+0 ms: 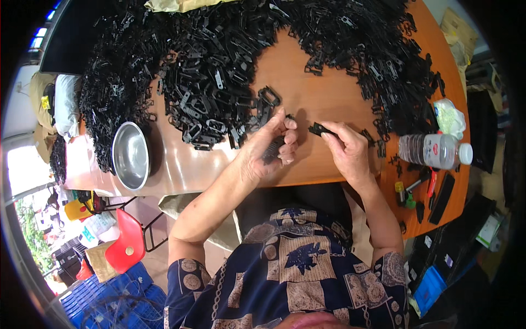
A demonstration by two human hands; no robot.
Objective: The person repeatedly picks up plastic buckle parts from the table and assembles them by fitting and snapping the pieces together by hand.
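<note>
Over the near edge of the brown table [307, 170], my left hand [274, 140] is closed around several small black plastic parts [270, 152]. One dark tip sticks up by its thumb. To its right, my right hand [346, 145] pinches a single small black plastic part [319, 129] between thumb and fingers, a short gap away from the left hand. A heap of black plastic frame-shaped parts [211, 82] lies just beyond my left hand. A few loose black parts [372, 140] rest beside my right wrist.
More black parts [378, 60] spread over the far right. A steel bowl [131, 156] stands at the left edge. On the right are a plastic bottle [438, 151] lying down, a crumpled plastic bag [450, 118], and a red-handled tool [432, 182]. A red stool [127, 241] stands below left.
</note>
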